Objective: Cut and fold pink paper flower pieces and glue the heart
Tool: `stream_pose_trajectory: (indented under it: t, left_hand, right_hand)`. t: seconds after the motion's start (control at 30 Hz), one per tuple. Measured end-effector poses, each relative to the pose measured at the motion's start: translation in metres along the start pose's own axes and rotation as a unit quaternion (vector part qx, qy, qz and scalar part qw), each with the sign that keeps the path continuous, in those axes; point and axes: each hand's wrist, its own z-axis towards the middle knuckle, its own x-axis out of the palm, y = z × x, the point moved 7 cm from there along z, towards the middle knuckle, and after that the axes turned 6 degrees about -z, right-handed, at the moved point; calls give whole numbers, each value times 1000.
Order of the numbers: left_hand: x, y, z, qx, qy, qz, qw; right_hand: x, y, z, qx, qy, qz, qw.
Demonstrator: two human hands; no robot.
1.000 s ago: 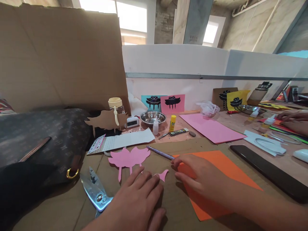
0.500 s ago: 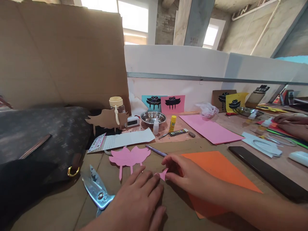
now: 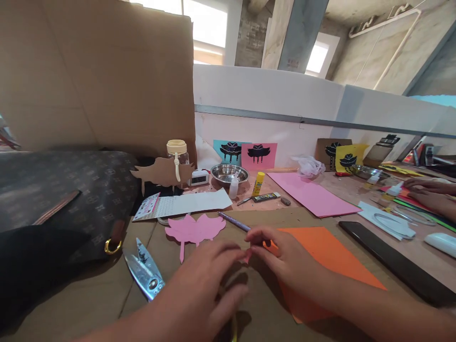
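Between the thumb and fingers of my right hand (image 3: pixel 281 249) is a small pink paper piece (image 3: pixel 247 256), mostly covered by the fingers. My left hand (image 3: pixel 210 278) is open, thumb apart from the fingers, its fingertips close to that piece; whether they touch it I cannot tell. Beyond my left hand lies a pink paper cutout (image 3: pixel 195 229) with scalloped top edges and narrow legs, partly hidden by the hand. Scissors (image 3: pixel 144 273) rest with parted blades to the left, their handles behind my left forearm. An orange paper sheet (image 3: pixel 320 256) lies under and beyond my right forearm.
A purple pen (image 3: pixel 233 221), glue stick (image 3: pixel 258 184), small white bottle (image 3: pixel 233 186) and metal bowl (image 3: pixel 230 175) stand or lie farther back. Pink sheets (image 3: pixel 311 194) and a dark bar (image 3: pixel 392 259) are right, a bag (image 3: pixel 71 190) left. Another person's hands (image 3: pixel 432 192) are far right.
My left hand has lifted off the board, its fingers turning toward my right hand. My right hand keeps the pink piece, now tilted and more hidden. The view has shifted slightly.
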Motion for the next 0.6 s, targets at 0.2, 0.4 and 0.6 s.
stream_pose_trajectory:
  t: [0.2,0.4,0.6]
  left_hand:
    - [-9,23,8,-95,-28,-94,991]
    - [-4,20,10,-90,-12,-129,987]
    - [-6,28,12,-123,-13,-144,982]
  right_hand:
    - [-6,15,-12,-36,-57,29,997]
    - [-3,17,-15,-38,-54,41,997]
    - [-5,-2,-11,28,-50,120,991]
